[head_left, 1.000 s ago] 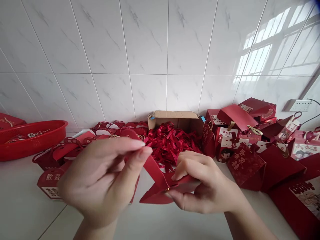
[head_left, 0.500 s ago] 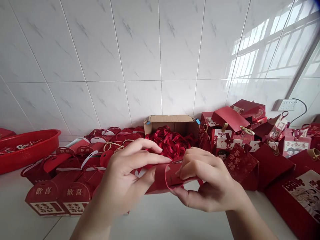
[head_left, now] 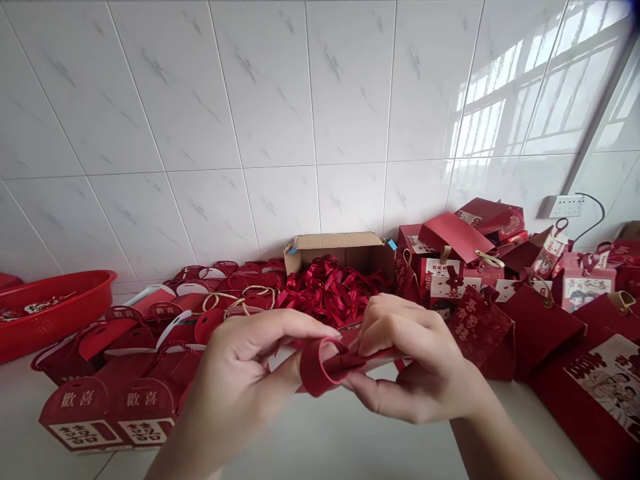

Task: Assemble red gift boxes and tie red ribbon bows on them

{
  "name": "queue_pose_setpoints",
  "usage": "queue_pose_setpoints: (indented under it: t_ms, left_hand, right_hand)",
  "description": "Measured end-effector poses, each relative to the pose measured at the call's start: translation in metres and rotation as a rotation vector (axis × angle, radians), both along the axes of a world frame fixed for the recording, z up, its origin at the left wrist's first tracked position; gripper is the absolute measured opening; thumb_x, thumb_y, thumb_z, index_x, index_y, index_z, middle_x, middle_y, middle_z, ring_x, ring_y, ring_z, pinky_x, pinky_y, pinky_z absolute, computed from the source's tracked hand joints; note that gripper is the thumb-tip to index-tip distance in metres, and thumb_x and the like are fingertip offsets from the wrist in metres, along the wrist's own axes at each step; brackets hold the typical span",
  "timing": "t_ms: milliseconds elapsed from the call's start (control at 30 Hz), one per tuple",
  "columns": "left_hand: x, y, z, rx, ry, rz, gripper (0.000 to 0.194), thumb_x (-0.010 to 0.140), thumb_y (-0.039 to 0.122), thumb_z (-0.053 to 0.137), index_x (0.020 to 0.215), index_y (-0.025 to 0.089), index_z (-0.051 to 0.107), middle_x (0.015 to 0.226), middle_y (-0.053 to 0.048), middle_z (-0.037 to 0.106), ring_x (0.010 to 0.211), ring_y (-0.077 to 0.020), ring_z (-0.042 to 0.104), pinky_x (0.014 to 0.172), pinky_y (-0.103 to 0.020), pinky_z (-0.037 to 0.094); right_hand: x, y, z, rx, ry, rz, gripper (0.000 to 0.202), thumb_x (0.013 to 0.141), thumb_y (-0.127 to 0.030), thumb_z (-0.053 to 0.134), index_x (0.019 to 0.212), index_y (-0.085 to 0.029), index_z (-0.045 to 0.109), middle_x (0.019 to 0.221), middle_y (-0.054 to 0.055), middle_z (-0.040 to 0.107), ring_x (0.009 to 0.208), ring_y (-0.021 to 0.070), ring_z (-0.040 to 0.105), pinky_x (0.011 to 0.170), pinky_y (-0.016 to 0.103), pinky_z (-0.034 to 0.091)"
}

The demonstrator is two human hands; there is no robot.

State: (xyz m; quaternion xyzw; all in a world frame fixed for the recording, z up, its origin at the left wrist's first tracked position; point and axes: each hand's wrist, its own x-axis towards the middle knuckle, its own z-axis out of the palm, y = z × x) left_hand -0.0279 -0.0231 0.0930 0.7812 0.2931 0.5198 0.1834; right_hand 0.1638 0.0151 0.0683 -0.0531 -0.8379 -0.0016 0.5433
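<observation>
Between my hands is a piece of red card, one end curled over into a loop. My left hand is closed at the loop's left side, thumb beneath and fingers along the top. My right hand pinches the card's right part between bent fingers and thumb. The fingers hide much of the card, so its full shape cannot be made out. Just behind the hands stands an open cardboard box filled with dark red ribbons.
Rows of red gift boxes, some with cord handles, crowd the left. A red plastic basin sits at far left. Assorted red gift bags and boxes pile up at right. A tiled wall with a power socket stands behind.
The card's left end has curled further into a tighter, more visible loop. Both hands keep their grip, and the view has shifted slightly.
</observation>
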Motion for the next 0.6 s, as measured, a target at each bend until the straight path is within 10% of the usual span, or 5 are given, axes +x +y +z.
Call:
queue_pose_setpoints:
  t_ms: [600]
  left_hand:
    - [-0.01, 0.002, 0.002, 0.15, 0.215, -0.199, 0.042, 0.079, -0.005, 0.058, 0.097, 0.03, 0.072, 0.091, 0.0, 0.071, 0.087, -0.0159, 0.069, 0.077, -0.027, 0.059]
  right_hand:
    - [0.0, 0.006, 0.002, 0.253, 0.13, 0.057, 0.011, 0.078, -0.01, 0.063, 0.085, -0.014, 0.056, 0.081, 0.01, 0.066, 0.07, 0.0171, 0.064, 0.057, 0.031, 0.051]
